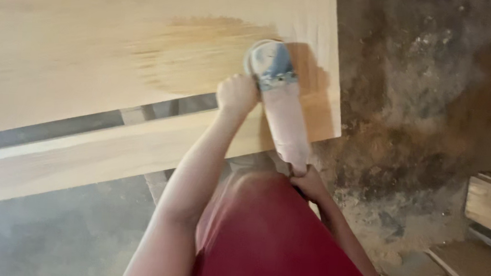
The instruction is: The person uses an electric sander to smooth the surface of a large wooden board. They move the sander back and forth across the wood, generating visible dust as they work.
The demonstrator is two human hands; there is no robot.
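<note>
Sander point(280, 100) sits on the wooden board point(90, 46) near its right edge; our left hand point(237, 94) has fingers clamped on its side handle, our right hand point(308, 183) grips its rear.

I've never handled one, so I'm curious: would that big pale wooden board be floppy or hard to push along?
Probably stiff: the wooden board lies flat under the power sander that the left hand and right hand press on it. Likely heavy, being broad. Its smooth face may slide on the plank beneath.
</note>
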